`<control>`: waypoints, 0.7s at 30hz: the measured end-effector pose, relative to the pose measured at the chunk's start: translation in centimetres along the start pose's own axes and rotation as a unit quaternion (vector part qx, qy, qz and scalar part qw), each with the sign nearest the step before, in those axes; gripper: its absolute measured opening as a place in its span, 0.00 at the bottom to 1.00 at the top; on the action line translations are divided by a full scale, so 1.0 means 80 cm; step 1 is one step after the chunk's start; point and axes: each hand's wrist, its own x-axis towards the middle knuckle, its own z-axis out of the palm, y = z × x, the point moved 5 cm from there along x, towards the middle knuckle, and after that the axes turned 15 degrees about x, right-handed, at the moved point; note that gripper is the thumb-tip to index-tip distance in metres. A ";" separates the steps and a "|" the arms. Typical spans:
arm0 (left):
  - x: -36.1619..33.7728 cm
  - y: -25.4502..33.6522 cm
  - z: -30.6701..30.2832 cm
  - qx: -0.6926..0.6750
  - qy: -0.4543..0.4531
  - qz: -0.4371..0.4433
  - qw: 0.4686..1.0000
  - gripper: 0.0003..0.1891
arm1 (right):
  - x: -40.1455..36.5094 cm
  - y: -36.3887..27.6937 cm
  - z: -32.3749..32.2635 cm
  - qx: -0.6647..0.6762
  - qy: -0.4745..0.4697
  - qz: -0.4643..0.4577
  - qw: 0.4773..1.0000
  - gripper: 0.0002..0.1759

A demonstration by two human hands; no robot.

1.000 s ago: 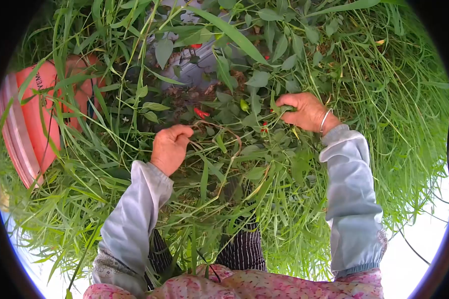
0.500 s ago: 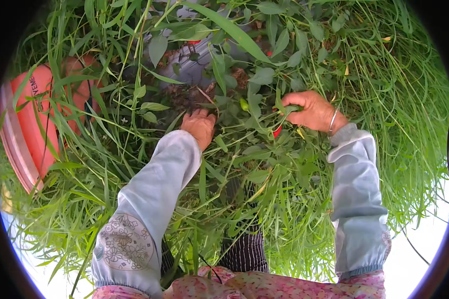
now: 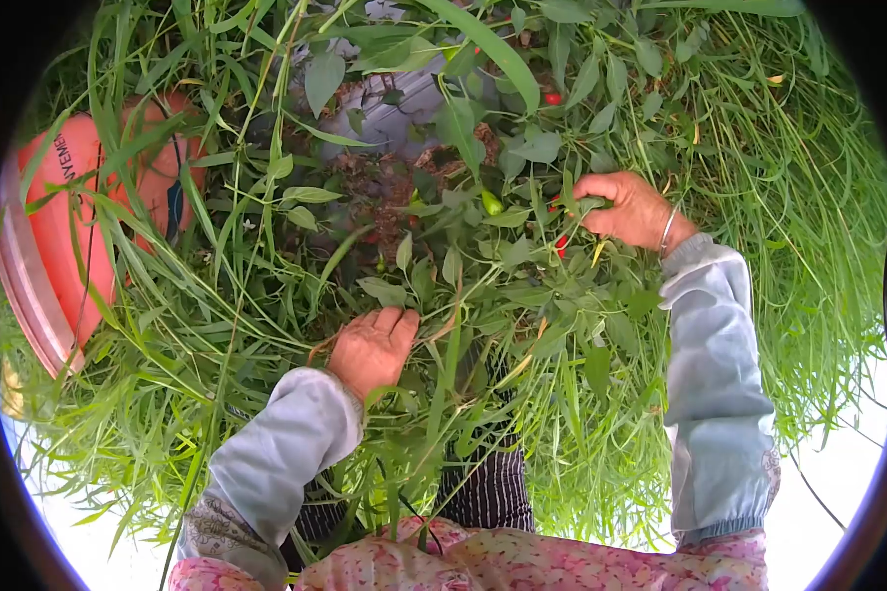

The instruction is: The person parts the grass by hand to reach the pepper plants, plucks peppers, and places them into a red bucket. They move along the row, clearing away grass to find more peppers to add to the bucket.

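Observation:
My left hand (image 3: 373, 350) is closed among the stems at the lower middle, its fingers curled round a stem. To the right, my right hand (image 3: 626, 209) pinches a green leaf (image 3: 591, 205) of the pepper plant, thumb and forefinger together. Just left of and below those fingers hangs a red pepper (image 3: 561, 245). A green pepper (image 3: 491, 203) shows between the two hands, nearer the right one. Higher up is another red pepper (image 3: 553, 98), partly behind leaves. The tips of my left fingers are partly hidden by foliage.
An orange-red bucket (image 3: 64, 212) lies at the left behind grass blades. Grey plastic film (image 3: 394, 113) covers soil at the top middle. Tall grass (image 3: 788, 227) stands thick on the right. My striped trousers (image 3: 488, 488) show below.
My left hand has moved down and toward me, uncovering soil and leaves where it was. The right hand has shifted slightly right, still at the leaf.

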 end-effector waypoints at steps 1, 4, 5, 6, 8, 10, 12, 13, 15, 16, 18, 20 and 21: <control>-0.003 0.001 -0.006 -0.008 0.005 0.001 1.000 0.18 | 0.000 -0.002 0.000 -0.007 0.001 -0.004 1.000 0.15; -0.007 0.002 -0.011 0.002 0.016 0.000 1.000 0.17 | 0.004 -0.006 0.005 -0.024 0.006 -0.041 0.999 0.15; -0.004 0.000 -0.011 0.024 0.014 -0.014 1.000 0.16 | 0.003 -0.007 0.005 -0.031 0.010 -0.054 0.998 0.15; 0.000 -0.005 -0.013 0.045 0.013 -0.026 0.999 0.15 | 0.003 -0.004 0.004 -0.028 0.007 -0.028 0.999 0.15; 0.011 -0.015 -0.020 0.082 -0.004 -0.071 0.994 0.11 | 0.008 -0.013 0.009 -0.020 0.002 0.026 0.999 0.14; 0.020 -0.026 -0.024 0.138 -0.009 -0.084 0.987 0.10 | 0.011 -0.006 0.013 0.018 -0.011 0.038 0.999 0.14; 0.027 -0.032 -0.023 0.151 -0.027 -0.107 0.982 0.09 | 0.018 0.000 0.016 0.047 -0.019 0.042 0.998 0.14; 0.029 -0.034 -0.023 0.158 -0.038 -0.119 0.980 0.09 | 0.020 0.003 0.018 0.057 -0.022 0.045 0.997 0.14; 0.033 -0.039 -0.024 0.147 -0.036 -0.129 0.980 0.11 | 0.019 0.008 0.020 0.076 -0.021 0.045 0.996 0.14; 0.035 -0.041 -0.026 0.142 -0.035 -0.136 0.980 0.12 | 0.016 0.009 0.019 0.065 -0.017 0.049 0.997 0.15; 0.040 -0.037 -0.030 0.146 -0.033 -0.134 0.980 0.11 | 0.013 0.004 0.017 0.045 -0.012 0.048 0.998 0.15; 0.041 -0.032 -0.026 0.146 -0.050 -0.135 0.979 0.11 | 0.010 0.007 0.015 0.045 -0.026 0.066 0.996 0.16; 0.043 -0.029 -0.023 0.144 -0.043 -0.117 0.982 0.11 | 0.009 0.008 0.013 0.032 -0.020 0.052 0.998 0.16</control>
